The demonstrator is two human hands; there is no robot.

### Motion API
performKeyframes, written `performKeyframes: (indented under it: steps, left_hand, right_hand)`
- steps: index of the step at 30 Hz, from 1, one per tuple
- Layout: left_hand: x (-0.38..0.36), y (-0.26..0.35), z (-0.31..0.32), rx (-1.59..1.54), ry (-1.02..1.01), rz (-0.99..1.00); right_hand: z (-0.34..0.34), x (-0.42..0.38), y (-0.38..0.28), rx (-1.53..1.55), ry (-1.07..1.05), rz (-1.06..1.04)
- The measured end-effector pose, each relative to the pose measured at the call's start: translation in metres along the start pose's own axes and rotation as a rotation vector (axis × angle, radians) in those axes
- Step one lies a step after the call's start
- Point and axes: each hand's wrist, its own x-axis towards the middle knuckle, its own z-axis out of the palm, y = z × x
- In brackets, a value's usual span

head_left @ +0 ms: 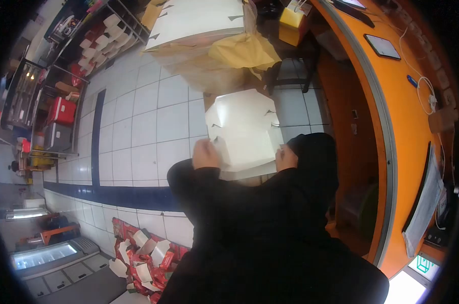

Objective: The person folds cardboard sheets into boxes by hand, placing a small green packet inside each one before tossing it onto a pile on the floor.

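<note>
A white cardboard box blank (247, 126), partly folded with cut slots along its sides, is held in front of my body. My left hand (206, 155) grips its near left edge, fingers closed on the card. On the opposite side my right hand (286, 158) pinches the near right edge, partly hidden by the black sleeve. Beyond the blank lies a stack of flat white blanks (199, 20) in torn brown wrapping paper (242, 52).
An orange counter (391, 96) with a phone (382, 46) and cables runs along the right. Folded red-and-white boxes (147, 258) are heaped at lower left. Shelves at upper left hold more boxes (105, 43) and a red cooler (63, 110). A yellow box (292, 25) stands near the stack.
</note>
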Motion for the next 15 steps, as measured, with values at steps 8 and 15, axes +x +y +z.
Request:
performKeyframes:
  steps: [8,15]
  left_hand:
    - [-0.012,-0.052,0.015,-0.971,-0.440,-0.699]
    - [-0.009,-0.032,0.014,-0.616,-0.392,-0.360]
  right_hand:
    - [-0.014,-0.006,-0.013,0.057,-0.112,-0.054]
    - [-0.020,-0.009,-0.024,0.068,-0.077,-0.078]
